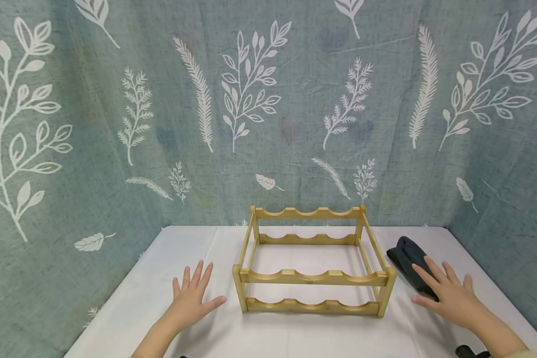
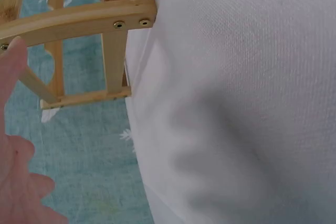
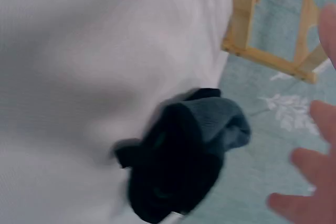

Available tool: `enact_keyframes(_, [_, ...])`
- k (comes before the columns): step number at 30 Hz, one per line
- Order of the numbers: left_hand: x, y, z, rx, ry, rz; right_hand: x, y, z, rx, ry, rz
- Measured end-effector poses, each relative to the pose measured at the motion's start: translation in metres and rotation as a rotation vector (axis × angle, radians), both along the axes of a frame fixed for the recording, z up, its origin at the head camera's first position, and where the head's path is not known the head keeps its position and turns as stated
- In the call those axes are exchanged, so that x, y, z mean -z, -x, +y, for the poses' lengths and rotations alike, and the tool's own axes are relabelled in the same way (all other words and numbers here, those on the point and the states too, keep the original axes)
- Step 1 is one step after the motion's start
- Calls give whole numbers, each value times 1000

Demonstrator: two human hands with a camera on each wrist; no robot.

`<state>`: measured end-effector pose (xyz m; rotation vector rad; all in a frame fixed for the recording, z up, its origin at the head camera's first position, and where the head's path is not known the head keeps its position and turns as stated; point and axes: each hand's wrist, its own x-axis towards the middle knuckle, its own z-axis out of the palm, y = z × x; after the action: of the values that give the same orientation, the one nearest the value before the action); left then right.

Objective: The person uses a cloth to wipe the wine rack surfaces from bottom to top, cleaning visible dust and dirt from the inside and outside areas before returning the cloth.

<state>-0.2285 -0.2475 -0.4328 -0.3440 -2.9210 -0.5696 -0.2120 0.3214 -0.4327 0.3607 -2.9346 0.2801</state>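
A two-tier wooden rack point(image 1: 313, 278) with scalloped rails stands on the white table. To its left, my left hand point(image 1: 190, 303) hovers over the cloth with fingers spread, holding nothing. On the other side, my right hand point(image 1: 452, 298) is spread above a dark folded cloth item point(image 1: 412, 261), partly covering it in the head view; it grips nothing. The right wrist view shows the dark fabric bundle point(image 3: 178, 156) apart from the fingers point(image 3: 310, 163). In the left wrist view, the rack's side frame point(image 2: 79, 22) appears beyond the thumb.
A white cloth point(image 1: 116, 318) covers the table. Green-blue leaf-patterned curtains point(image 1: 295, 124) hang behind it and at both sides. A small black object point(image 1: 467, 352) shows at the bottom right, cut off by the frame edge.
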Motion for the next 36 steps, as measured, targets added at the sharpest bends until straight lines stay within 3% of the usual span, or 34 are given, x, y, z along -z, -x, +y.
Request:
enact_keyframes(5, [-10, 4, 2, 54, -56, 47, -1, 20, 6, 9, 3, 44])
enact_keyframes(17, [-37, 19, 28, 199, -247, -1, 15, 63, 23, 98, 82, -174])
enact_keyframes(25, [-36, 28, 44, 208, -190, 14, 29, 78, 27, 88, 147, -251])
enact_keyframes(30, [-32, 30, 47, 195, -183, 7, 31, 80, 27, 104, 160, -253])
enact_keyframes(36, [-30, 32, 48, 230, -196, 17, 33, 83, 25, 149, 132, -236])
